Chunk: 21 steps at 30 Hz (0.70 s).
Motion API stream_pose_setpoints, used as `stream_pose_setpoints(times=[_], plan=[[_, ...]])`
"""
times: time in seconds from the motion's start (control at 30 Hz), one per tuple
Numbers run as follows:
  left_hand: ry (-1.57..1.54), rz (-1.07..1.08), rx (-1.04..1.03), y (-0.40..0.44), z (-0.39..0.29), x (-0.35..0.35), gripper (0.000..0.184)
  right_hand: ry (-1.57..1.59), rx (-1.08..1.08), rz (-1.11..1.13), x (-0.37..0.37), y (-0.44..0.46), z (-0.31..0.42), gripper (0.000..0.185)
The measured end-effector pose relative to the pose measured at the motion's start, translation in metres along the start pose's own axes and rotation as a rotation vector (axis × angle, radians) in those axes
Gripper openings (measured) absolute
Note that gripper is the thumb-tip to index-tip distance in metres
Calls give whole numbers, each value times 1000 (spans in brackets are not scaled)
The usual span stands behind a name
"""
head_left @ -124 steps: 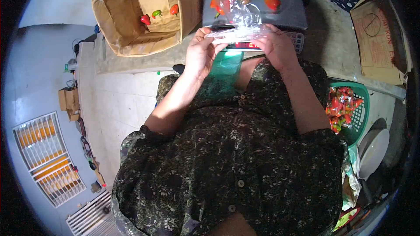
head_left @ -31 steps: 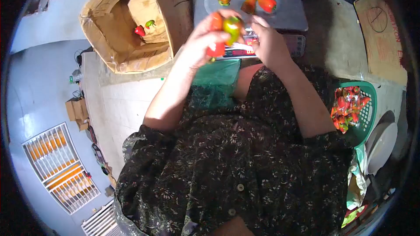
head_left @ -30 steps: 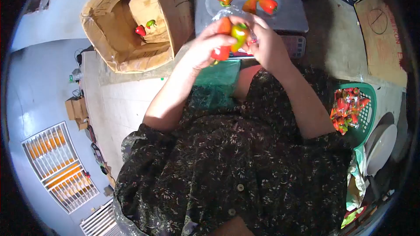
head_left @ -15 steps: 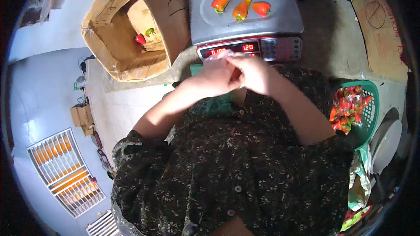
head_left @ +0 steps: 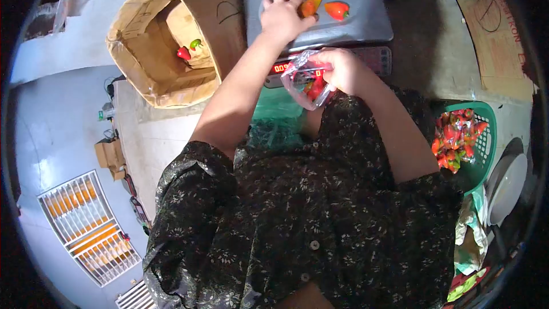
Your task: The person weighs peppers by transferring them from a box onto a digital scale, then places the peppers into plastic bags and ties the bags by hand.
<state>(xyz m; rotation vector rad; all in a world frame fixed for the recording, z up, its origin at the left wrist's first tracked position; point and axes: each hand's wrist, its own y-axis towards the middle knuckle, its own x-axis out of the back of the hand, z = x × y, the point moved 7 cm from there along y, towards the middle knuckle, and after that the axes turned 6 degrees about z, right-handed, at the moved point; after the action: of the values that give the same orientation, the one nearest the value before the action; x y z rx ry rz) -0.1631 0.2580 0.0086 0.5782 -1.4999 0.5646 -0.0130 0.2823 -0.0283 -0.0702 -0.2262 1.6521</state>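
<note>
Left hand (head_left: 283, 18) is over the scale (head_left: 366, 23), fingers parted around peppers (head_left: 311, 6); whether they grip one, can't tell. Right hand (head_left: 346, 71) pinches the clear bag (head_left: 291, 80) by its rim, so the mouth gapes and the red peppers (head_left: 315, 87) hang inside, near the platter's front edge.

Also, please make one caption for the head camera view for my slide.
Left hand over loose peppers on a scale; right hand holds a clear bag with red peppers inside.
</note>
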Motion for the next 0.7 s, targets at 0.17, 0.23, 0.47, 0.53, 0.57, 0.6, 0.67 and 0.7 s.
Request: stream_pose_setpoints(times=[0.17,0.23,0.47,0.53,0.57,0.6,0.67,0.7], plan=[[-528,182,-71,10,57,-30,49,-96,-29,20,5,3,-3,49],[-1228,364,108,-13,40,-5,49,-109,33,-41,10,4,-7,52],[-2260,685,-141,-107,-30,24,70,266,204,-60,7,20,-10,59],[-2205,698,-23,-113,-23,7,64,260,97,-67,5,18,-12,59],[-2140,709,32,-112,-16,-2,64,102,41,-89,9,0,15,58],[-2074,721,90,-113,-11,-5,64,36,125,-133,10,0,17,53],[-1819,801,162,-123,-10,-6,62,-31,218,-166,11,-2,17,51],[-1700,849,168,-128,-13,-5,60,-29,227,-152,8,-2,18,54]])
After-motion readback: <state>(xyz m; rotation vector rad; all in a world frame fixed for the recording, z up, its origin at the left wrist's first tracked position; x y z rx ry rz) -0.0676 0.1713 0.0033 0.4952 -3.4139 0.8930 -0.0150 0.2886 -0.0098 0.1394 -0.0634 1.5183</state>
